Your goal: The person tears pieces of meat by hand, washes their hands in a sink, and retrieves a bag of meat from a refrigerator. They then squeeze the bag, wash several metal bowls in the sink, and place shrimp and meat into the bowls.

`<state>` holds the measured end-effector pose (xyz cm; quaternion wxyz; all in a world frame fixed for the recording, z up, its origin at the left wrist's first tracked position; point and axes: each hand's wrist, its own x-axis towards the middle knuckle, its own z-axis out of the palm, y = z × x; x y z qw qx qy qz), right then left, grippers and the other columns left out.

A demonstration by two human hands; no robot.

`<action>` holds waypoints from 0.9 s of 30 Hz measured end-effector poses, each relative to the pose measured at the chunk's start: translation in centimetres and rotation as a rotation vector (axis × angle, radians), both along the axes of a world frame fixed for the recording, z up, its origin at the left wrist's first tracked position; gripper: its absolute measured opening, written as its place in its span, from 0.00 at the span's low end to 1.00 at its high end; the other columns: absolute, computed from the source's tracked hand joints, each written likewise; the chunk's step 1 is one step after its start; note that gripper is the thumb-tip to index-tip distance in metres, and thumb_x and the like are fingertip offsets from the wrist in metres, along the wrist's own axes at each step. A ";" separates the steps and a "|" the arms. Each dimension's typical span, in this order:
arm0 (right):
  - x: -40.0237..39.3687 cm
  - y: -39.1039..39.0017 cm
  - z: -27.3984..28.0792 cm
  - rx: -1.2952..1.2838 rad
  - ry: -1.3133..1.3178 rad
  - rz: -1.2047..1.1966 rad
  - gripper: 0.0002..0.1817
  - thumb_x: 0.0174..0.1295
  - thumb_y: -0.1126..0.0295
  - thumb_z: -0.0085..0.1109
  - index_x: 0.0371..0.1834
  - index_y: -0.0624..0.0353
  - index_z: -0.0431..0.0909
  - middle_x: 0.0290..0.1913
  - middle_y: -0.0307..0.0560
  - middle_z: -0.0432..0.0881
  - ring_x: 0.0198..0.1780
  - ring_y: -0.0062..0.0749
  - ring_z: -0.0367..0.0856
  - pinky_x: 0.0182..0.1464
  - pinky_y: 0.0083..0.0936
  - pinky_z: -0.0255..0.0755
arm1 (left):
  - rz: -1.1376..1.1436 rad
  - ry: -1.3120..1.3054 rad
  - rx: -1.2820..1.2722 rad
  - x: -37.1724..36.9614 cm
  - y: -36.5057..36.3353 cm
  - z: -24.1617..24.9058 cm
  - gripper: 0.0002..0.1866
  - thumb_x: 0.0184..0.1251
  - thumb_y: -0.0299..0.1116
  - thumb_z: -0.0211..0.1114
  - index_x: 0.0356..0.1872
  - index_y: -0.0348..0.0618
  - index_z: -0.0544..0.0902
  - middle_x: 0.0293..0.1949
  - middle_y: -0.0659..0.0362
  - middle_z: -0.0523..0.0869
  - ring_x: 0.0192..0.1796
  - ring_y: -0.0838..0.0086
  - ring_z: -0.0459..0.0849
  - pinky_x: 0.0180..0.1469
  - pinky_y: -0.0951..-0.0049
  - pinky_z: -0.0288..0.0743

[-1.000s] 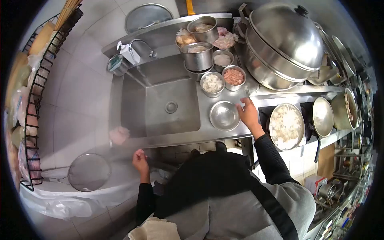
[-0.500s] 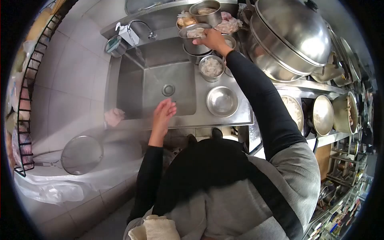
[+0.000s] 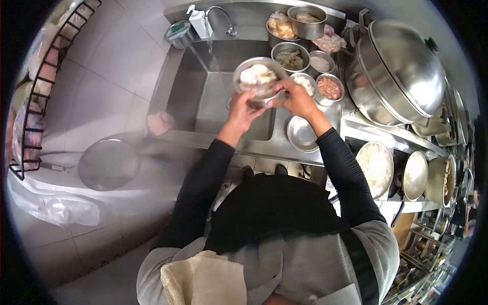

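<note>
A round metal bowl (image 3: pixel 245 65) with whitish food (image 3: pixel 259 75) in it is tilted over the right part of the sink. My left hand (image 3: pixel 241 113) grips its near left side, fingers curled at the rim. On the near right side, my right hand (image 3: pixel 297 100) holds the same bowl. The exact kind of food is not clear. Just right of it stand a metal container of greenish food (image 3: pixel 290 59), a bowl of white pieces (image 3: pixel 304 82) and a bowl of pinkish meat pieces (image 3: pixel 329 88). A shallow metal bowl (image 3: pixel 303 133) sits below my right hand.
Water runs from the faucet (image 3: pixel 222 13) into the sink (image 3: pixel 180 96). A soap bottle (image 3: pixel 199 24) stands by a metal pot (image 3: pixel 179 36). A large domed steamer (image 3: pixel 401 66) occupies the right counter, with pans (image 3: pixel 415 175) nearby. A round strainer (image 3: pixel 108 163) lies at left.
My right hand has carried the bowl leftward off the stacked containers to over the sink. My left hand has risen to grip it too. The container of greenish food is now uncovered; the view has shifted.
</note>
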<state>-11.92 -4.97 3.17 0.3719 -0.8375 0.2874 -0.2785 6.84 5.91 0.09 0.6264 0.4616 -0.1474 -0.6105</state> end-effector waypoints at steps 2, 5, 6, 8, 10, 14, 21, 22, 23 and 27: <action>0.4 2.5 3.8 -0.273 0.006 -0.070 0.29 0.46 0.54 0.78 0.49 0.58 0.82 0.49 0.52 0.84 0.50 0.48 0.83 0.53 0.35 0.76 | 0.121 0.054 0.047 0.9 2.5 -3.2 0.38 0.61 0.37 0.64 0.68 0.44 0.53 0.61 0.45 0.67 0.62 0.47 0.72 0.59 0.47 0.80; 5.0 1.4 1.1 -0.099 0.366 0.069 0.25 0.49 0.58 0.73 0.49 0.58 0.82 0.44 0.60 0.85 0.46 0.52 0.85 0.47 0.42 0.77 | 0.262 -0.039 0.122 0.4 5.9 -4.4 0.40 0.60 0.33 0.63 0.69 0.46 0.49 0.60 0.47 0.69 0.58 0.50 0.76 0.58 0.46 0.80; 7.4 1.3 -0.4 -0.152 0.523 0.157 0.30 0.45 0.52 0.75 0.48 0.60 0.82 0.43 0.60 0.86 0.46 0.53 0.85 0.47 0.43 0.78 | 0.311 -0.059 0.135 0.2 6.7 -4.6 0.40 0.59 0.31 0.63 0.69 0.47 0.49 0.59 0.48 0.70 0.57 0.52 0.77 0.57 0.47 0.81; 10.7 2.0 -3.4 -0.030 0.495 0.106 0.39 0.36 0.47 0.79 0.46 0.69 0.82 0.50 0.63 0.83 0.53 0.53 0.83 0.56 0.41 0.76 | 0.247 -0.084 0.137 0.8 7.3 -5.2 0.39 0.59 0.30 0.63 0.69 0.48 0.50 0.58 0.49 0.71 0.55 0.54 0.78 0.55 0.47 0.82; 12.8 3.4 -3.6 0.081 0.555 0.088 0.43 0.35 0.49 0.79 0.51 0.71 0.79 0.50 0.65 0.83 0.52 0.55 0.83 0.56 0.39 0.76 | 0.218 -0.111 0.138 0.7 7.5 -5.0 0.38 0.59 0.29 0.62 0.68 0.50 0.52 0.58 0.51 0.71 0.54 0.56 0.79 0.54 0.48 0.83; 15.0 3.9 -7.8 0.135 0.503 -0.051 0.38 0.36 0.53 0.76 0.45 0.75 0.79 0.47 0.72 0.83 0.49 0.56 0.85 0.51 0.40 0.78 | 0.229 -0.122 0.136 1.3 8.6 -3.4 0.31 0.61 0.30 0.62 0.64 0.51 0.58 0.57 0.54 0.73 0.52 0.59 0.80 0.50 0.50 0.85; 14.7 5.1 -10.6 -0.068 0.498 0.105 0.44 0.36 0.52 0.77 0.55 0.67 0.70 0.46 0.69 0.82 0.51 0.58 0.82 0.56 0.41 0.75 | 0.171 -0.027 0.128 1.6 8.7 -6.2 0.24 0.65 0.36 0.60 0.60 0.52 0.63 0.55 0.54 0.74 0.53 0.58 0.80 0.50 0.49 0.83; 14.3 5.1 -10.5 -0.061 0.500 0.094 0.44 0.36 0.52 0.77 0.55 0.67 0.70 0.46 0.69 0.82 0.51 0.58 0.82 0.56 0.41 0.75 | 0.201 -0.044 0.115 1.5 8.7 -6.2 0.24 0.65 0.36 0.59 0.60 0.52 0.63 0.54 0.54 0.75 0.53 0.57 0.80 0.51 0.49 0.83; 13.8 4.8 -10.3 0.043 0.486 0.112 0.45 0.36 0.53 0.78 0.55 0.66 0.68 0.46 0.69 0.82 0.51 0.59 0.82 0.55 0.41 0.75 | 0.187 -0.043 0.119 1.7 8.7 -6.2 0.24 0.65 0.36 0.59 0.60 0.52 0.63 0.54 0.54 0.75 0.53 0.57 0.80 0.51 0.49 0.83; 11.1 5.1 -9.5 0.300 0.396 0.021 0.44 0.39 0.55 0.79 0.55 0.64 0.63 0.45 0.67 0.83 0.51 0.58 0.83 0.53 0.43 0.76 | 0.124 -0.119 0.199 1.9 8.5 -4.9 0.25 0.63 0.36 0.60 0.60 0.50 0.64 0.53 0.52 0.77 0.53 0.57 0.81 0.50 0.50 0.84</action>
